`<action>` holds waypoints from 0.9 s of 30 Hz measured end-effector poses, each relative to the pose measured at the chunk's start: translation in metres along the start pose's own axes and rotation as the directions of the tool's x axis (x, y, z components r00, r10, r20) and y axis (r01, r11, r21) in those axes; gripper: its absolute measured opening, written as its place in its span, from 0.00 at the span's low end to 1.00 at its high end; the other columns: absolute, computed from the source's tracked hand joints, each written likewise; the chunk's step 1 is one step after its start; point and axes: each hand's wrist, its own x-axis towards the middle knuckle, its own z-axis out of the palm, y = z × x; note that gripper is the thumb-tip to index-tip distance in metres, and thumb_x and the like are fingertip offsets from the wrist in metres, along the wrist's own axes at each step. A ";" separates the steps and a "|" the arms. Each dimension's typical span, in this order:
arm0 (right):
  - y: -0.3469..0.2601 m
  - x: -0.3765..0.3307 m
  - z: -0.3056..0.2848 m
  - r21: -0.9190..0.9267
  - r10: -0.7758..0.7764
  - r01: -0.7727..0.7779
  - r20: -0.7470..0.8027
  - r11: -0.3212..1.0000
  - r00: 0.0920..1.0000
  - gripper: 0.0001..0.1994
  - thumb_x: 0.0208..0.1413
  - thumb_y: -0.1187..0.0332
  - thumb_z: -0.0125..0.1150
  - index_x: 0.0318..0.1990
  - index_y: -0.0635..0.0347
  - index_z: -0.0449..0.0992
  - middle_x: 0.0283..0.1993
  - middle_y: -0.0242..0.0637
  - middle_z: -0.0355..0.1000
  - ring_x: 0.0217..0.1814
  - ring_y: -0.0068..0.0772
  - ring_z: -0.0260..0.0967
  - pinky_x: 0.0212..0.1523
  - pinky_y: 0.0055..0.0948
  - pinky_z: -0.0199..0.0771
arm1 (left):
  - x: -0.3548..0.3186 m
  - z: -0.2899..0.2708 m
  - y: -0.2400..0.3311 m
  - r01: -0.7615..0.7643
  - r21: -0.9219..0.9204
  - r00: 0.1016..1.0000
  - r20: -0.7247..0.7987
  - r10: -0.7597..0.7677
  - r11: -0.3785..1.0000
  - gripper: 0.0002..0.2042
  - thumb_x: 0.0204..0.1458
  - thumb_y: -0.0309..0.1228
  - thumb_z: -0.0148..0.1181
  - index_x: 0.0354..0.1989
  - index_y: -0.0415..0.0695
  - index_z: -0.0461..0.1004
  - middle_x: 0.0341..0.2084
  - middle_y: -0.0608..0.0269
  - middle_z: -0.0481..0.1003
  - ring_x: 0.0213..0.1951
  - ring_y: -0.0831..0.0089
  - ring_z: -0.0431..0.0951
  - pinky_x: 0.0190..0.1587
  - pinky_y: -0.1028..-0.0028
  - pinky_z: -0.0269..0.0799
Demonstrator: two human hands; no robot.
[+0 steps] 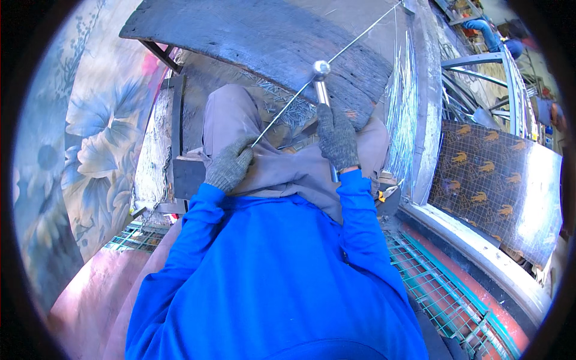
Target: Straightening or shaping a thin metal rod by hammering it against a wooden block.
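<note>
My left hand (230, 164), in a grey knitted glove, is closed on the near end of a thin metal rod (364, 34). The rod slants up to the far right across a dark, worn wooden board (264, 41). In the grey-gloved right hand (337, 138) is a hammer (321, 90), gripped by its metal shaft. Its shiny rounded head lies over the rod's line above the board; whether the two touch I cannot tell. The shaft's lower end shows below the right hand. Both hands are over my lap, near my knees.
Short cut metal pieces (292, 109) lie below the board's near edge. A bundle of long thin rods (403, 114) stands at the right, beside a metal frame (514, 90) and a patterned sheet (474, 180). A flowered cloth (99, 144) hangs at left. Green wire mesh (441, 288) is at lower right.
</note>
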 end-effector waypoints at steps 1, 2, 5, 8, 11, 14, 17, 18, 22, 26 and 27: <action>0.001 0.003 -0.003 -0.056 -0.045 0.054 0.151 0.997 0.988 0.21 0.53 0.73 0.56 0.56 0.64 0.68 0.44 0.52 0.70 0.39 0.51 0.72 0.35 0.46 0.73 | 0.000 0.000 -0.001 0.034 -0.043 0.999 0.013 -0.034 0.998 0.18 0.58 0.32 0.49 0.57 0.44 0.71 0.28 0.56 0.77 0.30 0.71 0.77 0.37 0.70 0.73; 0.001 0.005 -0.004 -0.106 -0.074 0.110 0.299 0.988 0.952 0.23 0.50 0.75 0.56 0.57 0.65 0.67 0.47 0.55 0.69 0.43 0.56 0.71 0.40 0.50 0.72 | -0.002 -0.001 0.003 0.029 -0.040 0.999 0.018 -0.029 0.999 0.18 0.58 0.32 0.49 0.57 0.44 0.71 0.28 0.56 0.77 0.30 0.71 0.77 0.37 0.70 0.73; -0.005 -0.003 -0.007 -0.098 0.097 -0.074 0.267 0.992 0.959 0.23 0.51 0.76 0.55 0.58 0.65 0.66 0.46 0.52 0.70 0.44 0.54 0.72 0.41 0.47 0.73 | -0.012 -0.006 0.012 0.118 -0.050 0.992 0.046 -0.116 0.992 0.18 0.58 0.32 0.49 0.57 0.44 0.71 0.28 0.56 0.77 0.28 0.72 0.77 0.35 0.70 0.73; 0.001 -0.018 0.005 -0.094 0.261 -0.248 0.166 0.964 0.951 0.24 0.50 0.76 0.56 0.58 0.65 0.66 0.46 0.50 0.71 0.44 0.51 0.72 0.43 0.45 0.74 | -0.023 -0.010 0.007 0.082 -0.070 0.996 0.030 -0.080 0.994 0.18 0.58 0.32 0.49 0.57 0.44 0.72 0.27 0.57 0.76 0.27 0.73 0.76 0.34 0.71 0.73; 0.029 -0.030 0.005 -0.229 0.031 -0.021 0.042 0.973 0.999 0.25 0.51 0.76 0.56 0.59 0.64 0.66 0.46 0.49 0.71 0.43 0.50 0.73 0.42 0.45 0.75 | -0.024 -0.012 -0.001 0.135 -0.048 0.989 0.061 -0.132 0.990 0.15 0.58 0.31 0.50 0.53 0.44 0.73 0.27 0.61 0.76 0.26 0.76 0.75 0.32 0.73 0.73; 0.037 -0.025 -0.004 -0.178 -0.052 0.065 0.077 0.982 0.996 0.27 0.51 0.76 0.57 0.61 0.59 0.65 0.46 0.52 0.70 0.42 0.54 0.73 0.35 0.48 0.75 | -0.024 -0.009 -0.029 -0.011 0.073 1.000 0.015 0.010 0.997 0.13 0.58 0.30 0.50 0.50 0.43 0.73 0.30 0.60 0.78 0.28 0.75 0.76 0.33 0.72 0.74; 0.014 -0.012 -0.022 -0.263 -0.034 0.090 0.208 0.961 0.978 0.23 0.55 0.74 0.56 0.60 0.59 0.66 0.46 0.53 0.70 0.41 0.54 0.73 0.35 0.48 0.74 | -0.025 -0.005 -0.030 -0.006 0.139 1.000 -0.017 0.008 0.990 0.13 0.57 0.30 0.51 0.50 0.43 0.73 0.31 0.59 0.78 0.28 0.74 0.76 0.35 0.71 0.74; 0.014 -0.012 -0.021 -0.265 -0.034 0.090 0.207 0.960 0.978 0.23 0.55 0.74 0.56 0.60 0.59 0.66 0.46 0.53 0.70 0.41 0.54 0.73 0.35 0.48 0.74 | -0.025 -0.003 -0.030 -0.019 0.149 0.999 -0.031 0.023 0.989 0.13 0.58 0.31 0.51 0.50 0.43 0.73 0.31 0.59 0.78 0.29 0.74 0.76 0.35 0.71 0.74; -0.004 -0.002 -0.015 -0.193 -0.080 0.071 -0.036 0.979 0.996 0.16 0.62 0.67 0.52 0.56 0.62 0.68 0.43 0.56 0.72 0.37 0.56 0.74 0.35 0.50 0.73 | -0.028 -0.001 -0.022 0.006 0.146 0.998 -0.059 0.002 0.989 0.14 0.58 0.32 0.51 0.50 0.43 0.73 0.32 0.57 0.79 0.30 0.73 0.77 0.36 0.70 0.74; 0.003 0.013 -0.011 -0.039 -0.013 0.012 -0.016 0.999 1.000 0.14 0.65 0.61 0.50 0.46 0.65 0.72 0.37 0.58 0.73 0.36 0.61 0.72 0.36 0.51 0.71 | -0.030 -0.002 -0.011 0.009 0.194 0.997 -0.080 0.007 0.981 0.14 0.58 0.33 0.52 0.49 0.42 0.73 0.32 0.56 0.79 0.30 0.70 0.78 0.36 0.69 0.73; 0.007 0.016 -0.012 -0.039 -0.014 0.013 -0.017 0.999 1.000 0.14 0.65 0.61 0.50 0.46 0.65 0.72 0.37 0.58 0.73 0.36 0.61 0.72 0.36 0.51 0.71 | -0.030 -0.003 -0.010 0.025 0.185 0.997 -0.074 -0.011 0.982 0.13 0.57 0.34 0.52 0.48 0.44 0.74 0.36 0.50 0.78 0.37 0.58 0.78 0.42 0.63 0.72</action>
